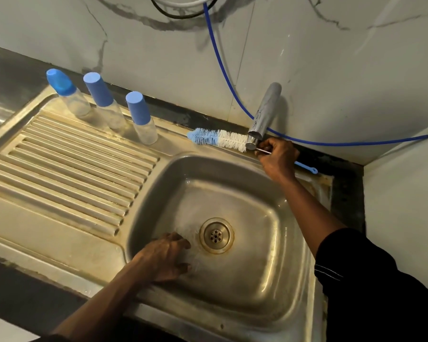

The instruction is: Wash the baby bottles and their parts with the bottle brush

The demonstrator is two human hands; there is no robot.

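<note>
Three clear baby bottles with blue caps stand in a row at the back of the drainboard: one at the left point(67, 95), one in the middle point(104, 99), one at the right point(142, 118). A bottle brush point(218, 137) with blue and white bristles lies on the sink's back rim, its blue handle end point(307, 167) sticking out to the right. My right hand point(276, 155) grips the brush's wire stem just under the tap. My left hand point(169, 255) rests with spread fingers on the wet floor of the basin, left of the drain, holding nothing.
The steel sink basin point(269, 243) has a round drain point(216, 236) at its middle. A chrome tap point(263, 117) rises from the back rim. A ribbed drainboard point(67, 164) lies to the left. A blue hose point(223, 67) runs down the marble wall and off right.
</note>
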